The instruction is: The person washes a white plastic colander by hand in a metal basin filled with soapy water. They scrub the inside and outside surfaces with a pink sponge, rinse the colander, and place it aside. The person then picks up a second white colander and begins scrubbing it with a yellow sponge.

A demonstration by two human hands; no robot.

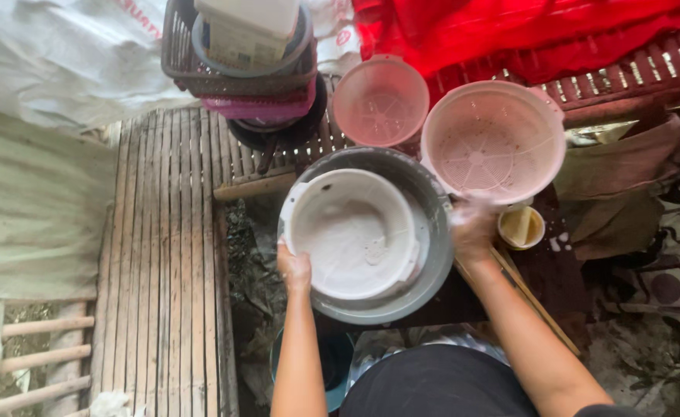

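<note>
White strainer (pixel 353 232), powder-coated, tilted inside grey basin (pixel 433 201).

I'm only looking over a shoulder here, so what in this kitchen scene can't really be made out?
All in the head view:
- Right hand: motion-blurred at the grey basin rim, so its grip is unclear.
- White bowl: pale contents too washed out to tell apart.
- Small cup: contents too small to make out.
- Dark crate: cut off by the top edge.
- Left hand: fingers hidden behind the white bowl's rim.
</note>
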